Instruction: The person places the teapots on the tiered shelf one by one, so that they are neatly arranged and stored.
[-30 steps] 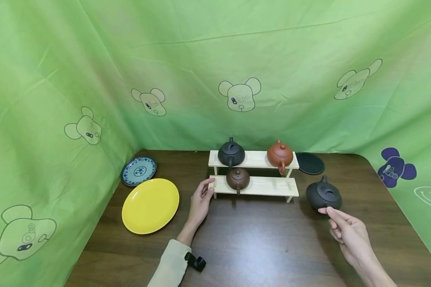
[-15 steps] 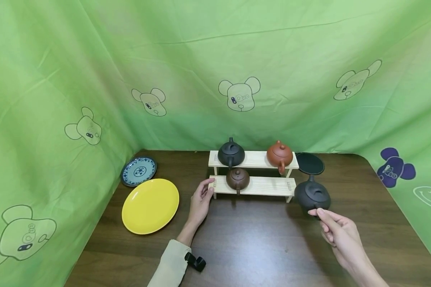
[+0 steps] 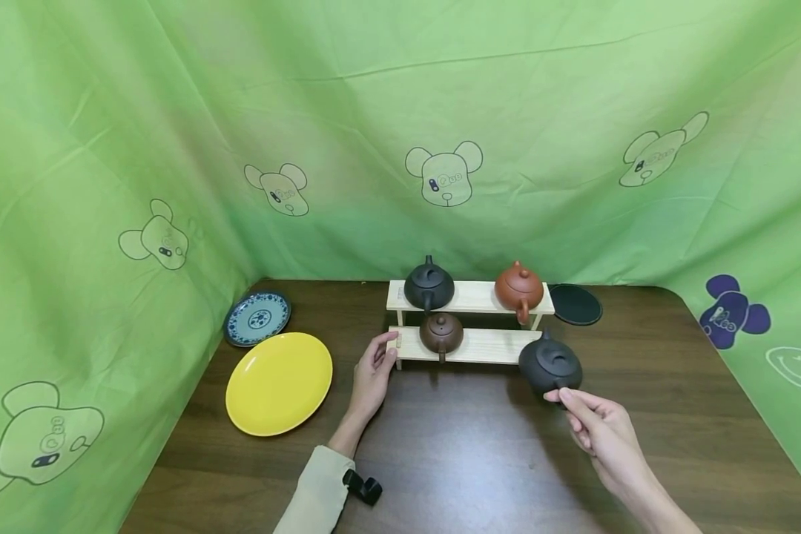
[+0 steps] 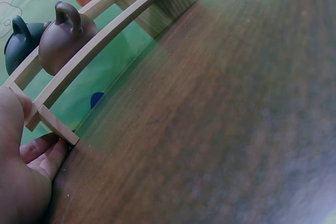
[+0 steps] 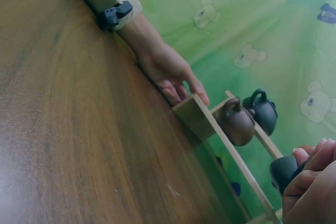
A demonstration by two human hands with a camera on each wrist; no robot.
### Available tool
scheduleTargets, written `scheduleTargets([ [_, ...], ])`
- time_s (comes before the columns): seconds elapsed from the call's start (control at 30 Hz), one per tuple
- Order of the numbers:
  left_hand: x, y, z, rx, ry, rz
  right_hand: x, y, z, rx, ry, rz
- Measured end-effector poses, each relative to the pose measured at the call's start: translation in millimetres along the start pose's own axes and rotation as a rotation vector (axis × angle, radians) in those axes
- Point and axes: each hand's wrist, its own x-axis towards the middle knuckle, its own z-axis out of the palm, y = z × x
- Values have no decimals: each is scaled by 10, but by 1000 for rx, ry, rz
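Note:
My right hand [image 3: 604, 434] pinches the handle of a black teapot [image 3: 549, 363], holding it up in front of the right end of the lower wooden display shelf [image 3: 490, 346]. The shelf's left end is gripped by my left hand [image 3: 371, 374], thumb at the board and fingers by the leg in the left wrist view. A small brown teapot [image 3: 442, 332] stands on this lower tier, left of its middle. Behind, the upper tier [image 3: 474, 295] bears another black teapot [image 3: 429, 288] on the left and a red-brown teapot [image 3: 519, 286] on the right.
On the left of the brown table [image 3: 454, 452] lie a yellow plate [image 3: 279, 383] and a blue patterned plate [image 3: 258, 319]. A dark round mat [image 3: 576, 305] lies right of the upper tier. Green printed cloth [image 3: 347, 148] encloses the table's back and sides.
My right hand has carried the black teapot leftward, from right of the shelf to the front of the lower tier's right end. The left hand has stayed in place.

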Motion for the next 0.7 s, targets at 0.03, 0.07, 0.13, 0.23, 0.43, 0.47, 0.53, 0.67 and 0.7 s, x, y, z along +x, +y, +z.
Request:
scheduleTargets([
  [0.03,-1,2,0,-2,0,-3,7,7,19,-3,-3,1],
  [0.07,-1,3,0,-4,-1,-9,15,13,38,-5,-6,3],
  [0.13,0,9,-2,-9,-3,-27,31,25,72,-17,-9,5],
  [0.23,1,18,-3,-10,-5,-41,55,33,120,-34,-8,11],
  [0.43,0,25,2,-13,-2,-32,119,47,196,-45,1,15],
  [0.47,-3,30,2,-7,-1,-24,134,54,206,-44,1,13],
  [0.53,-9,46,1,6,1,-11,162,68,223,-44,2,10],
  [0.67,-22,81,-2,43,3,26,212,97,251,-43,10,9],
  [0.7,-23,85,-2,43,2,25,223,103,257,-44,13,9],
])
